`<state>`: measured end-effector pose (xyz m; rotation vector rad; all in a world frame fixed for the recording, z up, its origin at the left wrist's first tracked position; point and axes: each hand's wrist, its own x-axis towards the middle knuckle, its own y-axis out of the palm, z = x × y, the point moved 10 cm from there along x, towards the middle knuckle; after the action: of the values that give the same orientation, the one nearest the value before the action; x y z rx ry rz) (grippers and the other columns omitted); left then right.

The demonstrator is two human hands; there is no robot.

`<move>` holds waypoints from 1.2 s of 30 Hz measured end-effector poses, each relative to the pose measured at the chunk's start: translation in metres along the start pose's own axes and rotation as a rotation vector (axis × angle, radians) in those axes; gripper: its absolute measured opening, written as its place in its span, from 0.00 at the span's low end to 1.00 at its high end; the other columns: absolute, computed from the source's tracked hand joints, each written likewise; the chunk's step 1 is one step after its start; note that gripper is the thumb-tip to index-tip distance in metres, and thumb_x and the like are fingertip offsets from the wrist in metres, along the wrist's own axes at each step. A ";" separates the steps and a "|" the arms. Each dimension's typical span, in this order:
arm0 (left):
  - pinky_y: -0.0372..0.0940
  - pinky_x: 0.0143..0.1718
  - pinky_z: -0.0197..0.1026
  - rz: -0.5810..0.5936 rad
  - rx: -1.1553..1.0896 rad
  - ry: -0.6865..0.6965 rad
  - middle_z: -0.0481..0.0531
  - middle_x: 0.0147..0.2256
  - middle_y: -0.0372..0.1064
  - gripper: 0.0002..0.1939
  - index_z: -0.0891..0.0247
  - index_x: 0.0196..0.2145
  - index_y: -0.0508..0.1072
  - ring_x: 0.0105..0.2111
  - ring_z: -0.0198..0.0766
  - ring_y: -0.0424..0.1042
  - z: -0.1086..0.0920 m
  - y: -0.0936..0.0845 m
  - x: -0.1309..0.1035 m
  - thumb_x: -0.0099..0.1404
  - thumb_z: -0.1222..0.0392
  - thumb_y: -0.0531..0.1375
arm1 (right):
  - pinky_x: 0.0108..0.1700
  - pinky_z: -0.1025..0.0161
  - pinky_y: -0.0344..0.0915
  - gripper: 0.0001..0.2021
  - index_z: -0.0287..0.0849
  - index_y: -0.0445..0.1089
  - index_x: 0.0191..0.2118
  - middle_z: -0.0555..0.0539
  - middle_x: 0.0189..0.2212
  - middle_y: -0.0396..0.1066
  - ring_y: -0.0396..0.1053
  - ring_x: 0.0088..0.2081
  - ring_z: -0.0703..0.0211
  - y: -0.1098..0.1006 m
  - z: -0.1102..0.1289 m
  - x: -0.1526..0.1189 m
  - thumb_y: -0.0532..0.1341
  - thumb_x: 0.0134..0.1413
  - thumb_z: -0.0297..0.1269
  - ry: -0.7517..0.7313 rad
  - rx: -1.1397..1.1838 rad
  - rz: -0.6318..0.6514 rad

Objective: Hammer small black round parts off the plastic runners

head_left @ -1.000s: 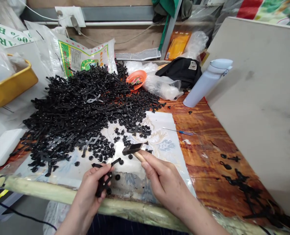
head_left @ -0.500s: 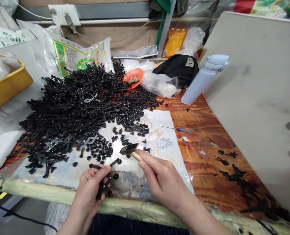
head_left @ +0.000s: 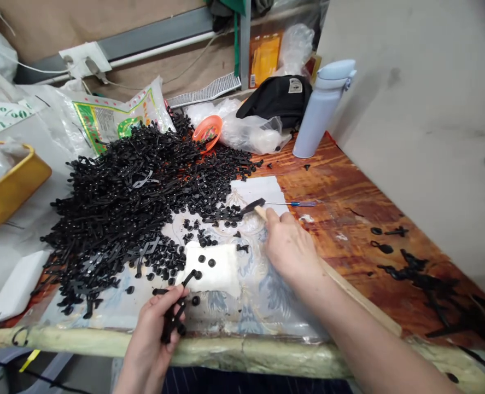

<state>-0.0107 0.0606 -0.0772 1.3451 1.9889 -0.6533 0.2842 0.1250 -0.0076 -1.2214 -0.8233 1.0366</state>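
Note:
My left hand (head_left: 160,323) is closed around a black jointed plastic part (head_left: 172,317) with pivots and round ends. One end of it reaches over the lower left of a white pad (head_left: 221,273), by a small black round cap (head_left: 198,275). Farther right, my right hand (head_left: 289,246) grips a hammer near its head; the wooden handle (head_left: 361,295) runs back beneath my forearm. The dark hammer head (head_left: 252,206) is beside the loose black pieces, close to the shaft of a thin blue-handled screwdriver (head_left: 305,204). My right fingertips are partly hidden.
A large heap of black plastic parts (head_left: 119,197) covers the left and back. Behind it stand an orange dish (head_left: 199,131), a black bag (head_left: 279,101) and a light blue bottle (head_left: 318,115). A grey board (head_left: 422,93) borders the right; black scraps (head_left: 410,273) lie there.
My right hand has carried the hammer away from the pad, up and to the right, uncovering two black caps on it. The left hand stays nearly in place. The view has tilted and shifted.

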 end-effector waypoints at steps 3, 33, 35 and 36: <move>0.43 0.03 0.24 0.002 0.010 -0.008 0.42 0.11 0.60 0.07 0.68 0.26 0.74 0.06 0.24 0.53 0.000 0.000 -0.001 0.55 0.60 0.63 | 0.37 0.55 0.61 0.19 0.35 0.65 0.54 0.33 0.39 0.67 0.66 0.42 0.41 0.009 -0.010 0.005 0.49 0.58 0.24 0.022 0.005 -0.012; 0.46 0.04 0.26 0.111 -0.001 -0.053 0.45 0.11 0.62 0.08 0.69 0.26 0.75 0.07 0.26 0.54 0.005 0.004 0.003 0.51 0.59 0.66 | 0.29 0.67 0.56 0.07 0.42 0.73 0.32 0.51 0.25 0.70 0.64 0.25 0.64 0.044 0.107 -0.062 0.59 0.48 0.25 -0.233 0.827 0.241; 0.47 0.04 0.26 0.115 0.007 -0.031 0.45 0.11 0.61 0.09 0.68 0.26 0.75 0.07 0.26 0.54 0.004 0.004 0.003 0.49 0.59 0.67 | 0.29 0.68 0.56 0.07 0.42 0.73 0.32 0.51 0.25 0.70 0.64 0.25 0.65 0.046 0.105 -0.062 0.59 0.48 0.26 -0.215 0.843 0.244; 0.46 0.03 0.26 0.108 0.010 -0.022 0.44 0.11 0.61 0.09 0.68 0.26 0.75 0.07 0.26 0.53 0.003 0.004 0.003 0.49 0.59 0.67 | 0.29 0.68 0.56 0.07 0.42 0.73 0.32 0.51 0.25 0.70 0.64 0.25 0.65 0.047 0.105 -0.062 0.59 0.48 0.26 -0.209 0.848 0.246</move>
<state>-0.0066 0.0617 -0.0811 1.4346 1.8837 -0.6262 0.1582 0.1031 -0.0329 -0.4933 -0.3073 1.5219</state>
